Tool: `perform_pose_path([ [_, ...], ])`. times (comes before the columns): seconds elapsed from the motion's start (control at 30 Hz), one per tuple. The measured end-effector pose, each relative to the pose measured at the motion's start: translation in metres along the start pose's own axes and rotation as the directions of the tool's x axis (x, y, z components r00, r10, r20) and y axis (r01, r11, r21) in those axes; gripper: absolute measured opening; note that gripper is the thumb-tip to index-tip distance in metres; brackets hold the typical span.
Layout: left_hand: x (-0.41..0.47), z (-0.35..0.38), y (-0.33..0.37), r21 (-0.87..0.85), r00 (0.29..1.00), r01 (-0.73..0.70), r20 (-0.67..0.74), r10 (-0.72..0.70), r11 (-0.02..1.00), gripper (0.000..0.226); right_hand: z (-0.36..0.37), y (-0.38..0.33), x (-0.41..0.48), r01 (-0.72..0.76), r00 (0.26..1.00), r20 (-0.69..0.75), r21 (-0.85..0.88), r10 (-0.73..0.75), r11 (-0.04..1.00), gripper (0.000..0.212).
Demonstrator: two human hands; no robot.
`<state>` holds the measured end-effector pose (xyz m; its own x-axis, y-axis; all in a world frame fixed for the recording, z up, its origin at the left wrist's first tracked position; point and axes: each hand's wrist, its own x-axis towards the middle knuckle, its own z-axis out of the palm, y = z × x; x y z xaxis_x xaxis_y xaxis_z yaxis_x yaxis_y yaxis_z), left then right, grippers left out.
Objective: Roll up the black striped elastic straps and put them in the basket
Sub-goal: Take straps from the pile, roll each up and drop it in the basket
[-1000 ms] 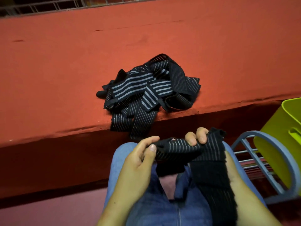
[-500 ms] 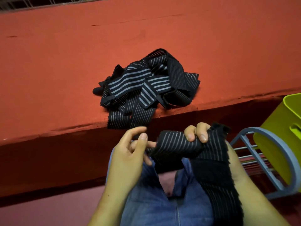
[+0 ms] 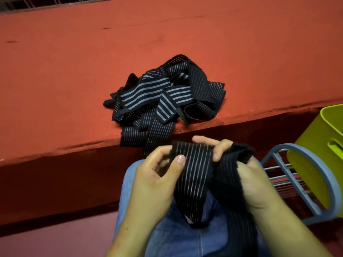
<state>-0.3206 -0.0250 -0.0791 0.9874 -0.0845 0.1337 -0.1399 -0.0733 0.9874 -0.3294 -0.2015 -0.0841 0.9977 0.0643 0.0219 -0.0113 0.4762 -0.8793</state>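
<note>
The left hand point(image 3: 156, 179) and right hand point(image 3: 252, 184) each pinch one black pin-striped elastic strap point(image 3: 194, 169). A tangled black strap pile point(image 3: 163, 95) overhangs the red ledge point(image 3: 74, 89) at its front edge.

The person sits with both hands raised over the lap. The left hand point(image 3: 157, 180) pinches the left edge of a black striped strap point(image 3: 196, 175), with the thumb point(image 3: 178, 161) flat on the striped face and the fingers curled behind. The right hand point(image 3: 254, 184) grips the strap's upper right part, fingers curled over the top edge. The remaining length drapes over the right palm and hangs toward the jeans point(image 3: 174, 240). Beyond the hands, a pile of straps point(image 3: 167, 97) lies on a red ledge point(image 3: 74, 80), with two ends hanging over the ledge's near edge. To the right of the right hand stands a yellow-green basket point(image 3: 313, 156), partly behind the curved frame of a blue wire rack point(image 3: 327, 175).
</note>
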Motion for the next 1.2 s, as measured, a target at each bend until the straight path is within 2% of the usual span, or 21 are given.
perform_pose_path([
  [0.07,-0.001,0.0,0.002,-0.029,0.999,0.023,-0.026,-0.023,0.999,0.017,0.002,-0.004,-0.002,-0.006,1.0,0.0,0.023,0.006,1.0,0.033],
  [0.2,0.002,-0.001,0.002,-0.009,0.997,0.006,-0.072,-0.007,1.0,0.014,-0.001,-0.006,-0.002,-0.053,0.996,-0.069,-0.003,0.053,0.999,0.055],
  [0.3,0.007,-0.009,0.0,0.013,0.986,-0.008,-0.165,0.01,1.0,0.017,-0.002,-0.014,0.001,-0.055,0.982,-0.181,0.028,0.059,0.998,0.044],
  [0.4,0.01,-0.02,-0.002,-0.052,0.973,0.007,-0.23,-0.019,0.999,0.013,-0.01,-0.019,0.008,-0.024,0.95,-0.312,0.001,0.024,1.0,0.034],
  [0.47,0.009,-0.023,0.0,-0.108,0.981,0.025,-0.188,-0.045,0.994,0.008,-0.013,-0.02,0.013,-0.01,0.927,-0.375,-0.005,0.008,1.0,0.024],
  [0.53,0.006,-0.023,0.0,-0.148,0.994,0.053,-0.087,-0.066,0.988,0.017,-0.013,-0.021,0.017,0.002,0.917,-0.399,0.026,0.008,1.0,0.015],
  [0.6,0.003,-0.021,-0.002,-0.175,0.997,0.073,0.021,-0.07,0.982,0.018,-0.008,-0.025,0.019,0.026,0.929,-0.37,0.113,0.018,0.993,0.008],
  [0.67,0.001,-0.02,-0.008,-0.169,0.993,0.072,0.106,-0.055,0.983,0.013,0.0,-0.03,0.021,0.045,0.944,-0.33,0.209,0.027,0.977,0.016],
  [0.77,-0.002,-0.015,-0.015,-0.136,0.974,0.056,0.223,-0.025,0.989,0.021,0.013,-0.035,0.028,0.053,0.959,-0.281,0.289,0.032,0.956,0.017],
  [0.9,-0.004,-0.003,-0.014,-0.14,0.938,-0.001,0.344,0.05,0.99,0.009,0.029,-0.037,0.035,-0.017,0.992,-0.109,0.398,0.066,0.917,0.015],
  [1.0,-0.005,0.001,-0.009,-0.101,0.943,-0.005,0.332,0.038,0.995,0.008,0.033,-0.036,0.037,-0.079,0.991,-0.071,0.367,0.113,0.927,0.035],
  [1.1,-0.003,0.0,-0.006,-0.093,0.969,-0.011,0.244,0.034,0.996,0.014,0.03,-0.031,0.038,-0.128,0.977,-0.123,0.321,0.175,0.939,0.034],
  [1.2,-0.003,-0.005,-0.003,-0.119,0.991,-0.04,0.122,0.054,0.992,0.023,0.024,-0.02,0.032,-0.222,0.953,-0.151,0.245,0.263,0.944,0.042],
])
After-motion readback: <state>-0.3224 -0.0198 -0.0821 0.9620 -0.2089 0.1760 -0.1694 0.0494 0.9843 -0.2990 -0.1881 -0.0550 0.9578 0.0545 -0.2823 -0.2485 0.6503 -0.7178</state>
